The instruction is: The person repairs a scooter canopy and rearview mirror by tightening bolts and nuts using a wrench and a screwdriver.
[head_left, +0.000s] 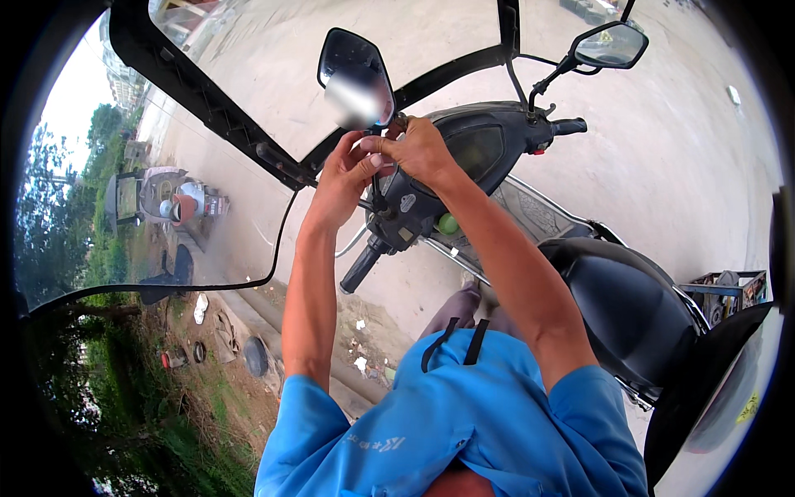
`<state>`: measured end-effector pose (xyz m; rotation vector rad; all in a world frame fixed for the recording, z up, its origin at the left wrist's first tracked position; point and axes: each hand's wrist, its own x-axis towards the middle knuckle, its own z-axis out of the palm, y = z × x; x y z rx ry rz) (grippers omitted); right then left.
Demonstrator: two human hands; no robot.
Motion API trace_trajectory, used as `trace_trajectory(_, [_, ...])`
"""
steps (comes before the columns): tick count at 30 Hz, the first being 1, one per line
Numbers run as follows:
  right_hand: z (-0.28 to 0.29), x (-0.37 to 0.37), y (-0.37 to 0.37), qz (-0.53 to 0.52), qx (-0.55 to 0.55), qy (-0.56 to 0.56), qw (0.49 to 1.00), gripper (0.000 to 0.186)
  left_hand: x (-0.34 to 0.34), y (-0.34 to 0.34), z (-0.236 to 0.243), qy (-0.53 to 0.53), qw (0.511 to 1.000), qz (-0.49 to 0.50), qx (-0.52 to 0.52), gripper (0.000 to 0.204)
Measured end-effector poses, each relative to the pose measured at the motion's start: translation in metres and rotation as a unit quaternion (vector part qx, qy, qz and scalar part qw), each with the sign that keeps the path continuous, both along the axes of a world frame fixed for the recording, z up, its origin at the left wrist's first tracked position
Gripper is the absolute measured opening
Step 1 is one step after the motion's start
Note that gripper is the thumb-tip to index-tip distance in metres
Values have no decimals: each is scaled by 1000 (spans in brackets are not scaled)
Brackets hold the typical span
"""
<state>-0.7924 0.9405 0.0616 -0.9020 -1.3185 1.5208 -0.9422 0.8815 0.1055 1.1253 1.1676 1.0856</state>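
Both my hands are raised at the left rear-view mirror (pixel 354 79) of a dark scooter, just below its black housing. My left hand (pixel 344 178) closes round the mirror's thin black stem (pixel 378 195), thumb and fingers bent together. From the other side my right hand (pixel 418 151) grips the same stem close under the mirror, its thumb reaching across to the left fingers. The fingers hide the joint between stem and mirror, and any small part there. Beneath my hands lie the dark dashboard (pixel 468 157) and the left handlebar grip (pixel 360 269).
A black-framed clear windshield (pixel 240 248) rises at the left and front. The right mirror (pixel 611 45) and right grip (pixel 570 126) stand beyond the dashboard. A black seat (pixel 625 311) is at my right. Another vehicle (pixel 170 199) is parked at the left, near green trees (pixel 103 240).
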Motion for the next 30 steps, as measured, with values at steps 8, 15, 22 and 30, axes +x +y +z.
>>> trace_trajectory(8, [-23, 40, -53, -111, 46, -260, 958, 63, 29, 28, 7, 37, 992, -17, -116, 30])
trace_trajectory(15, [-48, 37, -48, -107, 79, -260, 956, 39, 36, 7, -17, -77, 965, 251, 13, 16])
trace_trajectory(22, [-39, 32, -41, -149, 62, -298, 941, 29, 46, -5, -14, -113, 908, 396, 73, 27])
trace_trajectory(30, [-37, 27, -40, -137, 33, -280, 950, 30, 28, -75, -42, -243, 840, 405, 266, 15])
